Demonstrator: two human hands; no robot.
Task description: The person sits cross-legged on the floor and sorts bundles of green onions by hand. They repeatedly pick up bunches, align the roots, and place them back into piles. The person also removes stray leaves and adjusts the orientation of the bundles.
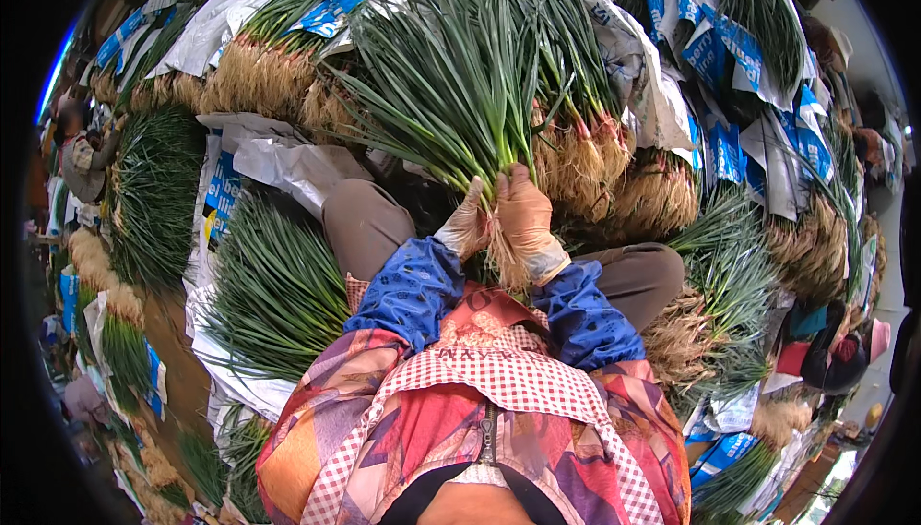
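Both my hands wear thin, soil-stained gloves and meet in front of my lap. My left hand (463,228) grips the stem base of a large bunch of long-leaved green plants (460,71) from the left. From the other side, my right hand (527,217) wraps the same base, its fingers around the pale stems. The leaves fan out away from me, and tan bare roots (508,255) hang below my hands towards my apron. Just beyond my right hand lie several bundles with pinkish stem bases and matted roots (579,161).
White and blue printed wrappers (723,57) cover many rooted bundles around me. Loose green plants (277,280) lie on white sheeting to my left. More plants with tangled roots (680,331) lie by my right knee. People (83,158) sit at the far left and right (838,352).
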